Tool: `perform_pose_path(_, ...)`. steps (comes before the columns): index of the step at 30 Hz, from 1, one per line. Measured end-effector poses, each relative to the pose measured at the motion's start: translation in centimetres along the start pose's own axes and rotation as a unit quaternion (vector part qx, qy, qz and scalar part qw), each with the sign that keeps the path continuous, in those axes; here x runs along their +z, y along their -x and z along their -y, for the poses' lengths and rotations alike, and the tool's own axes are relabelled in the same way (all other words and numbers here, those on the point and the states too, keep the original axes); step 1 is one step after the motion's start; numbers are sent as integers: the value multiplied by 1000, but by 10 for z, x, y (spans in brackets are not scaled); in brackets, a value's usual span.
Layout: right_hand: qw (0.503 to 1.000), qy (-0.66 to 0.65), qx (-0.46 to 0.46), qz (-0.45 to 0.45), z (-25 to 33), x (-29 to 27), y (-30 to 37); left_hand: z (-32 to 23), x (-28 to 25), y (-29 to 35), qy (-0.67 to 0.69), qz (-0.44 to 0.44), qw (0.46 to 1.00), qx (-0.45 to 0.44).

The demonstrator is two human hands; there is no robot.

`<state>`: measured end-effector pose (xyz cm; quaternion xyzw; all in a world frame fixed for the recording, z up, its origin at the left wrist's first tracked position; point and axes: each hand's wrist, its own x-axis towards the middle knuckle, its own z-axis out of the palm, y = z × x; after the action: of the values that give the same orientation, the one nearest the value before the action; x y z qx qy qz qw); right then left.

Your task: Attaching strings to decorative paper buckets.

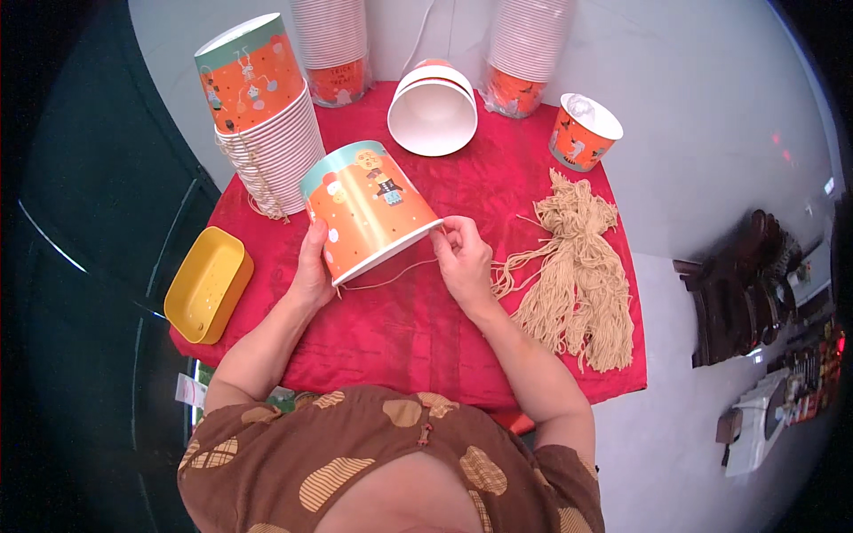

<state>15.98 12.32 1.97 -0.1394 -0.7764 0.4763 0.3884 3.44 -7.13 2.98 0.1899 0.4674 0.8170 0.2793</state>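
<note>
An orange paper bucket (pixel 369 218) with a green band and cartoon figures is tilted over the middle of the table, its white rim toward me. My left hand (pixel 311 271) is closed on its left side, thumb along the wall. At the right end of the rim, my right hand (pixel 464 262) pinches a thin beige string (pixel 391 279). That string sags below the rim, from a short tail near my left fingers across to the right hand. The bucket's inside is hidden.
Tied string bundles (pixel 577 275) lie at right. A yellow basket (pixel 209 284) sits at left. Behind it rises a nested bucket stack (pixel 267 142) with strings hanging down. Farther back are wrapped stacks (pixel 524 53), a bucket on its side (pixel 433 115) and a small bucket (pixel 582 138) holding clear plastic.
</note>
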Motion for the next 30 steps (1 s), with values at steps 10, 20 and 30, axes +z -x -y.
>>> perform_pose_path(10,997,13,-31,63,14,-9,-2,-27,4,-7,-16,-27,998,-57)
perform_pose_path(20,994,63,-46,82,-4,1,1,-42,-10,-7,-466,-194,699,505)
perform_pose_path(30,989,29,6,146,-2,5,5,-5,56,32,-511,173,704,461)
